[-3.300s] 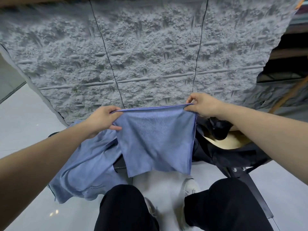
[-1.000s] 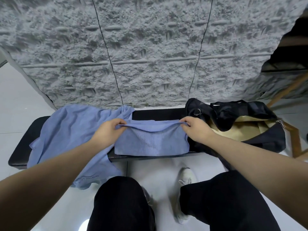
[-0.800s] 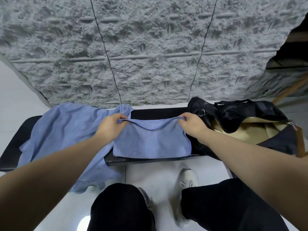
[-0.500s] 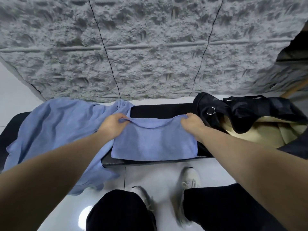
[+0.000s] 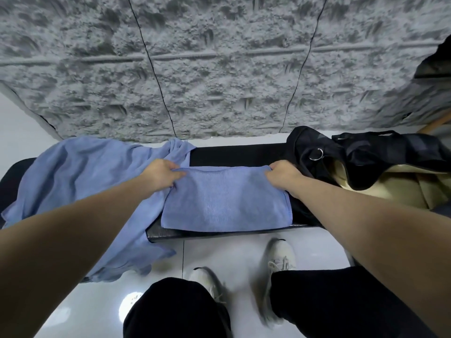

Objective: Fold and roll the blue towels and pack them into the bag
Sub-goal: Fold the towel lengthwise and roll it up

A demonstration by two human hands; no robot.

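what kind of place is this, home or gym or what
Hard to say; possibly a gym or changing area. A black padded bench stands on glossy white floor tiles before a rough grey stone-look wall.

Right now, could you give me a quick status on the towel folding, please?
Left hand and right hand pinch folded towel's far corners on bench. Loose towel left; bag open right.

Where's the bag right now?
In the head view the black bag sits open at the right end of the bench, just right of the folded towel and the right hand.
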